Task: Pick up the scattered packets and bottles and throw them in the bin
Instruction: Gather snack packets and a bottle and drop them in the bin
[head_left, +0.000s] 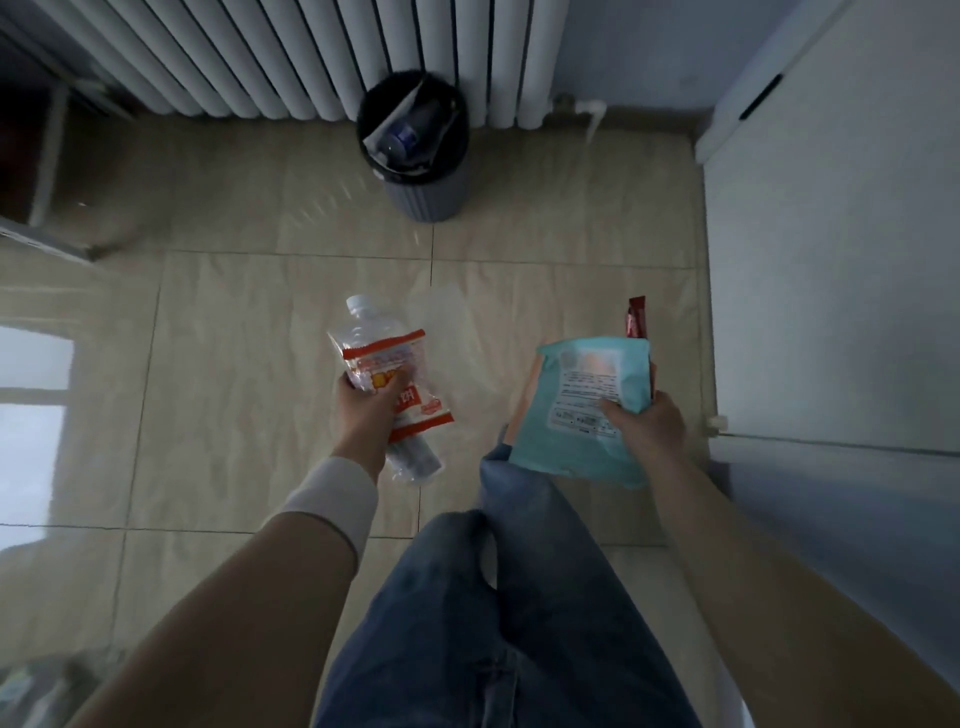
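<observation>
My left hand (363, 410) grips a clear plastic bottle (370, 332) together with a white and orange snack packet (402, 387), held above the tiled floor. In my right hand (644, 423) is a large teal packet (582, 415) with a small dark red packet (636, 318) sticking up behind it. The grey bin (434, 189) stands ahead by the radiator, lined with a black bag; a bottle and wrappers lie inside it. Both hands are well short of the bin.
A white radiator (291, 52) runs along the back wall. A white cabinet (831, 260) fills the right side. Dark furniture with a metal frame (41, 171) stands at the left. My legs in blue jeans (493, 597) are below on the beige tiles.
</observation>
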